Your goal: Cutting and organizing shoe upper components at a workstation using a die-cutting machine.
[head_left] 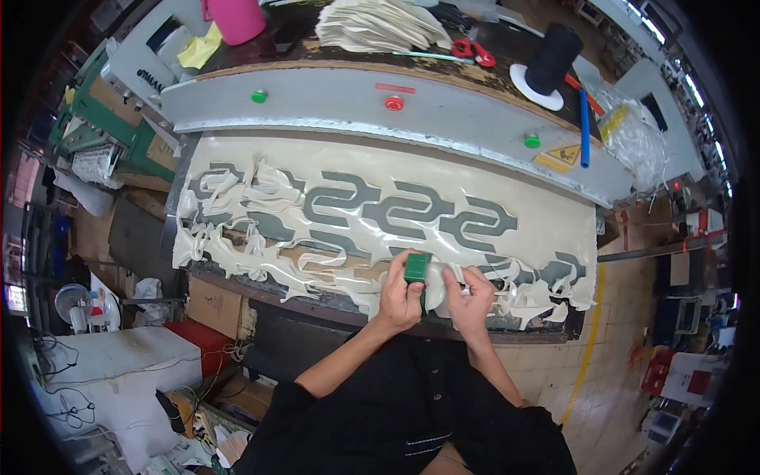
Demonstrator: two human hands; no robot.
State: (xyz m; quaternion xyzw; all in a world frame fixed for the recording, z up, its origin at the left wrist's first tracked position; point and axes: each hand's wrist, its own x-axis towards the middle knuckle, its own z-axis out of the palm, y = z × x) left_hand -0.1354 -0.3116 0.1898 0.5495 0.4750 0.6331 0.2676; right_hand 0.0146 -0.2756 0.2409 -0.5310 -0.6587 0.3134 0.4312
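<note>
My left hand is wrapped round a small green block, held upright over the near edge of the bench. Beside it, my right hand pinches a pale, cream piece of sheet material that hangs against the block's right side. Both hands are close together in front of my body. Beyond them lies a cream sheet with several curved, forked cut-outs showing a grey-green surface underneath. Torn cream scraps curl along the sheet's near edge and over its left part.
A grey metal beam with green and red buttons crosses behind the sheet. On the shelf above are a stack of cream pieces, red-handled scissors, a black thread cone and a pink container. A white box stands at lower left.
</note>
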